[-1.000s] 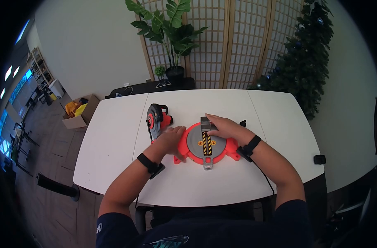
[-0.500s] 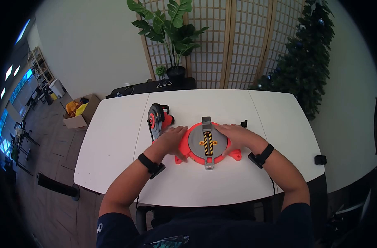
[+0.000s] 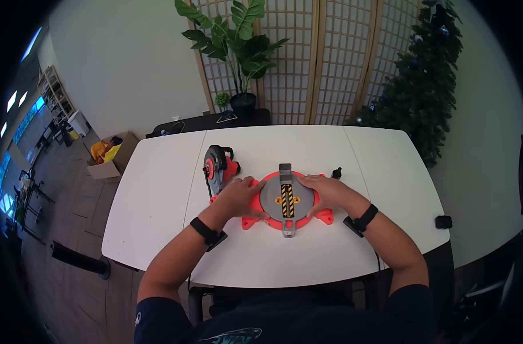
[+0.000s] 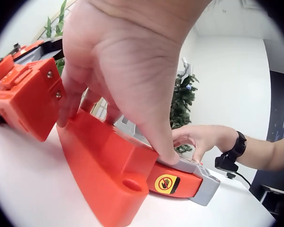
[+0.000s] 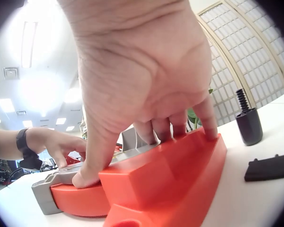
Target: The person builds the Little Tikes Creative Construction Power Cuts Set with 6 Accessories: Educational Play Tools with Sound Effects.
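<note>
A red base (image 3: 247, 223) with a grey round disc (image 3: 271, 198) lies flat on the table; a black-and-yellow striped strip crosses the disc. My left hand (image 3: 234, 198) grips the base's left side, its thumb on the rim in the left wrist view and fingers over the red side part (image 4: 104, 151). On the opposite side, my right hand (image 3: 330, 192) grips the base, thumb low against the rim and fingertips on the red side part (image 5: 175, 175). The palms hide parts of both sides. Behind my left hand stands a grey, black and red saw-like unit (image 3: 216, 166).
A black threaded knob (image 5: 249, 125) stands right of the base, beside a flat black piece (image 5: 270, 168). A small black device (image 3: 443, 222) sits at the table's right edge. Beyond the white table (image 3: 152, 200) are a plant, a folding screen, a decorated tree and a cardboard box (image 3: 106, 169).
My right hand has left the grey block behind the disc and come to the base's right side. My left hand has shifted slightly, its thumb nearer the disc.
</note>
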Demonstrator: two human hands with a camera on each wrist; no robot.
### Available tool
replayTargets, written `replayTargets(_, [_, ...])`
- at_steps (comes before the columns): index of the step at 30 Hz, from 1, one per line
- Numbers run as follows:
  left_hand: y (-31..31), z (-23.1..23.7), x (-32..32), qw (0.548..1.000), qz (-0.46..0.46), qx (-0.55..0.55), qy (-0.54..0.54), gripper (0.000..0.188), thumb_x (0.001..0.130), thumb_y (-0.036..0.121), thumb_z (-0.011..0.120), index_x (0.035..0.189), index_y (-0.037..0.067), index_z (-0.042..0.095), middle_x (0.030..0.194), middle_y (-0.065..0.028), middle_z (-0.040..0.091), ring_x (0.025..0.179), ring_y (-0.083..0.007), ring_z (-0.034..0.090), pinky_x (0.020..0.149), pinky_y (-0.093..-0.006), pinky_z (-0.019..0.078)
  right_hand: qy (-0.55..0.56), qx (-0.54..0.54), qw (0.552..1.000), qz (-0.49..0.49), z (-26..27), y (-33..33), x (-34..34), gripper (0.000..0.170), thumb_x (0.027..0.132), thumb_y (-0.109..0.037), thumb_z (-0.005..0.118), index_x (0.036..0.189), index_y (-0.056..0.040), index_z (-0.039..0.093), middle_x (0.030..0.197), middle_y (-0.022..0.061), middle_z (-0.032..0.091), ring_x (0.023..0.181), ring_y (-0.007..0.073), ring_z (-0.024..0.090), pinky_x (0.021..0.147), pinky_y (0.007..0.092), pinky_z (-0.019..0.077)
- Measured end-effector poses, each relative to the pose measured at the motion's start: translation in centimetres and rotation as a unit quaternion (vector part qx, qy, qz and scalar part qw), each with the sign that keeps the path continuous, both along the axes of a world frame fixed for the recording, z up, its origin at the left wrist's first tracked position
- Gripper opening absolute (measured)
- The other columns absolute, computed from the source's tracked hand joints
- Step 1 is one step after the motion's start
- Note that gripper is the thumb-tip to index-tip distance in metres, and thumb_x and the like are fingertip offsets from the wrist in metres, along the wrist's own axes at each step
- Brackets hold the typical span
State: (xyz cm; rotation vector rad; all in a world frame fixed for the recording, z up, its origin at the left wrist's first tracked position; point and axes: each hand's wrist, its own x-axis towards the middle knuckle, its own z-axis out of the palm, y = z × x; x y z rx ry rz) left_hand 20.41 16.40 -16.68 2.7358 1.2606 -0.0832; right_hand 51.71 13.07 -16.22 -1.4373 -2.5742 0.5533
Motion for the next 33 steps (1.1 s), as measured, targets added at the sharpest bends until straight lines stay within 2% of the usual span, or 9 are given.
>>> replayTargets(8, [-0.08, -0.27, 0.01, 1.0, -0.001, 0.018, 0.0, 0.115, 0.067, 0.076, 0.077, 0.157, 0.014, 0.04, 0.137, -0.0212, 0.053, 0.116, -0.0408, 0.061, 0.101, -0.0447, 0.0511, 0.012, -0.005, 1.0, -0.006, -0.08, -0.05, -0.13, 0.111, 0.059, -0.037, 0.096, 0.151, -0.0019, 0.043, 0.154, 0.015, 0.048, 0.147, 0.0278, 0.04, 0.118, 0.0371, 0.0384])
replayTargets(16, [-0.57, -0.43, 0.55, 1.0, 0.011, 0.024, -0.011, 0.118, 0.062, 0.076, 0.08, 0.154, 0.012, 0.043, 0.137, -0.0223, 0.053, 0.115, -0.0418, 0.061, 0.1, -0.0451, 0.0513, -0.024, -0.013, 1.0, -0.011, -0.08, -0.33, -0.26, 0.116, 0.059, -0.037, 0.096, 0.154, -0.0031, 0.039, 0.16, 0.0147, 0.04, 0.151, 0.0278, 0.033, 0.121, 0.0375, 0.0338])
replayTargets(26, [-0.61, -0.27, 0.68, 1.0, 0.021, 0.014, -0.002, 0.12, 0.061, 0.076, 0.081, 0.154, 0.012, 0.042, 0.139, -0.0215, 0.053, 0.116, -0.0418, 0.061, 0.101, -0.0454, 0.0513, -0.03, -0.015, 0.999, -0.007, -0.51, -0.2, -0.2, 0.118, 0.061, -0.037, 0.095, 0.156, -0.0043, 0.035, 0.162, 0.014, 0.036, 0.152, 0.0274, 0.03, 0.122, 0.0377, 0.0326])
replayTargets(29, [-0.62, -0.28, 0.7, 1.0, 0.027, 0.003, -0.001, 0.121, 0.061, 0.075, 0.082, 0.155, 0.013, 0.04, 0.145, -0.0222, 0.05, 0.123, -0.044, 0.059, 0.104, -0.0463, 0.0496, -0.037, -0.021, 0.999, -0.01, -0.44, -0.26, -0.27, 0.118, 0.061, -0.038, 0.095, 0.156, -0.0041, 0.034, 0.163, 0.0139, 0.035, 0.153, 0.0274, 0.029, 0.122, 0.0378, 0.0324])
replayTargets(33, [-0.79, 0.09, 0.56, 0.999, 0.042, -0.024, -0.012, 0.122, 0.06, 0.071, 0.085, 0.156, 0.013, 0.036, 0.157, -0.0232, 0.039, 0.133, -0.0452, 0.052, 0.109, -0.0474, 0.0469, -0.038, -0.024, 0.999, -0.007, -0.34, -0.25, -0.36, 0.118, 0.062, -0.037, 0.095, 0.157, -0.0034, 0.033, 0.163, 0.015, 0.035, 0.153, 0.0284, 0.027, 0.123, 0.0387, 0.0314])
